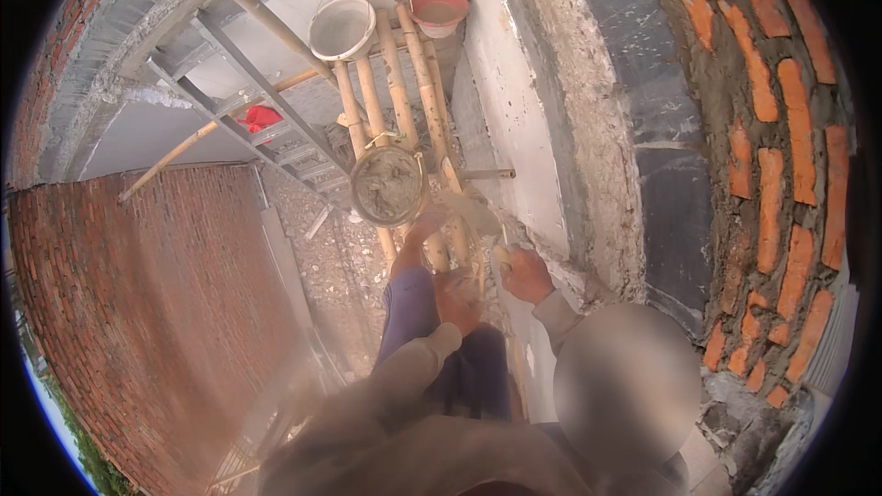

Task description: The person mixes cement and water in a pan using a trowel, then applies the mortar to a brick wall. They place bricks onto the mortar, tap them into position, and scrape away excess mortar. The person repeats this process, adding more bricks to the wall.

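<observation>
My right hand [525, 274] is closed round the handle of a trowel [473, 214]. The trowel's blade points up and to the left, over the bamboo poles and close to a bucket of wet mortar [388, 186]. My left hand [457, 301] is low in front of my body, by my legs in purple trousers [409, 308]. Haze and blur hide its fingers, so I cannot make out whether it holds anything. The mortar bucket rests on the bamboo poles [397, 83], just beyond my bare foot.
A white bucket [342, 29] and a red bucket [439, 9] stand at the far end of the poles. To the left leans a metal ladder [266, 101], with a red object [261, 118] behind it. A brick wall with mortar [772, 174] rises on my right, another brick wall [147, 294] on the left.
</observation>
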`<state>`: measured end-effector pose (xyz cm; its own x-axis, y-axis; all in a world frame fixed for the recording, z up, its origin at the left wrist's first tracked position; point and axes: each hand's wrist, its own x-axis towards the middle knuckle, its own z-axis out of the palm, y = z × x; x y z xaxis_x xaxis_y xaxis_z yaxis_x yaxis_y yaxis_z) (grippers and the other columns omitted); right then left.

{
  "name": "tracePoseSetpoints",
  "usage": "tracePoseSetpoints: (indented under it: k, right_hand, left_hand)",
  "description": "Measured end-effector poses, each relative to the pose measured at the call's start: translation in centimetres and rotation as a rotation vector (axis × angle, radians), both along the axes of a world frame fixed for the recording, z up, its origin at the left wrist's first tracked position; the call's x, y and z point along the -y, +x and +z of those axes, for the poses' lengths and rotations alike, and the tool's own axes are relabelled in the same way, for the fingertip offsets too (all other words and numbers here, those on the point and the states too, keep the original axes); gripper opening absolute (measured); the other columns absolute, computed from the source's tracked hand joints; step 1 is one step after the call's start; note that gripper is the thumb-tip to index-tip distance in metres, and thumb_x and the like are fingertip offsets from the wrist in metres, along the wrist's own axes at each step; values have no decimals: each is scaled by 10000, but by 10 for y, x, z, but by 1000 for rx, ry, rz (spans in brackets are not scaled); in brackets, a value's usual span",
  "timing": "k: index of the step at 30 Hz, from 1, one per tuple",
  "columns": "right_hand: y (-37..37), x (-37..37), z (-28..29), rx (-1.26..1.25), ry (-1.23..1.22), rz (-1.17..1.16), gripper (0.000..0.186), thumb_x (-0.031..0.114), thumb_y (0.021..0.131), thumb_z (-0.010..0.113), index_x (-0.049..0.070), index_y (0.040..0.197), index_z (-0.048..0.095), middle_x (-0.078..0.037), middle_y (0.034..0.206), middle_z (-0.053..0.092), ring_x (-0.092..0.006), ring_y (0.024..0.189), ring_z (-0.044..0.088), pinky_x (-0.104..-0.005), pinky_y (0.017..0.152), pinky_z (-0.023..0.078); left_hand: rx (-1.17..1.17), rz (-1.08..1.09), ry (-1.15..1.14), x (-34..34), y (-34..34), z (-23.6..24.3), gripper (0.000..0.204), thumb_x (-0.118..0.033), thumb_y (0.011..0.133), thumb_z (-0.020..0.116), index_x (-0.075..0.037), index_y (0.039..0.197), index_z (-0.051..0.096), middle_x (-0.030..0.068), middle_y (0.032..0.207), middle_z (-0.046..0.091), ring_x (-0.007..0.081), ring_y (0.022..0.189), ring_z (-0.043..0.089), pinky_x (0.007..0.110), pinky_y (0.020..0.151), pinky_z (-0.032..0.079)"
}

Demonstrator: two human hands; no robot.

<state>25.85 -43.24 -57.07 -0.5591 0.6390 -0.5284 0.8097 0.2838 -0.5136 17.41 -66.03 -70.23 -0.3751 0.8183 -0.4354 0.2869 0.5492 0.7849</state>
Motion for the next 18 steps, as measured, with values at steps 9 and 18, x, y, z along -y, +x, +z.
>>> tracePoseSetpoints:
  k: [9,18]
  right_hand:
    - [-231,-75,-223,-27,174,477,122,89,885,709,46,973,781,-185,989,781,-400,988,769,-534,859,604]
    - [-240,16,-286,233,15,829,195,80,883,717,142,1006,856,-139,999,808,-287,1058,780,-440,935,606]
  left_hand:
    - [421,479,-12,-2,12,-33,255,-191,976,753,22,1115,773,174,950,773,292,845,743,429,789,581]
    - [667,544,-166,-27,4,-14,298,-146,1017,715,88,1201,729,144,931,780,208,807,727,361,761,575]
